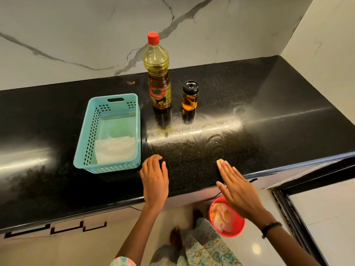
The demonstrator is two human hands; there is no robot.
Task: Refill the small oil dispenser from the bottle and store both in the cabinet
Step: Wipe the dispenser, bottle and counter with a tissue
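A tall oil bottle [158, 73] with a red cap stands upright on the black counter [249, 131], partly full of amber oil. To its right stands the small oil dispenser [190, 96], a glass jar with a black lid and amber oil inside. My left hand [154, 179] rests over the counter's front edge with fingers loosely curled, holding nothing. My right hand [237, 186] lies flat with its fingers together, and a small pale yellowish scrap [220, 160] shows at its fingertips. Both hands are well in front of the bottle and the dispenser.
A turquoise perforated basket [96, 131] with white tissue inside sits left of the bottle. Greasy smears mark the counter in front of the bottles. A red bucket [238, 230] with crumpled tissue stands on the floor below. A marble wall runs behind, and a dark-framed panel [288, 208] is at lower right.
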